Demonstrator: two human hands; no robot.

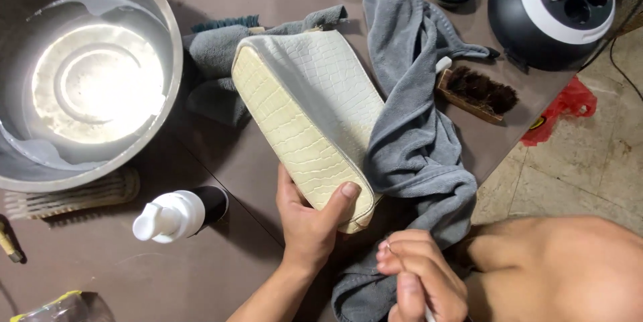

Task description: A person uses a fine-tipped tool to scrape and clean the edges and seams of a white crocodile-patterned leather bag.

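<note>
Brown bench (pixel 221 161) carries a cream crocodile-textured bag (pixel 305 118) lying on a grey towel (pixel 415 134), likely light, fairly stiff and slick, best held at its near end, where the left hand (pixel 311 225) has fingers wrapped, while the right hand (pixel 418 278) has fingers pinching a small white item.

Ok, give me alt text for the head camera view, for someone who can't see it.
A person's left hand grips the near end of a cream, crocodile-textured bag lying on a grey towel, while the right hand pinches a small white object. A steel basin, pump bottle and brush sit on the brown table.
</note>
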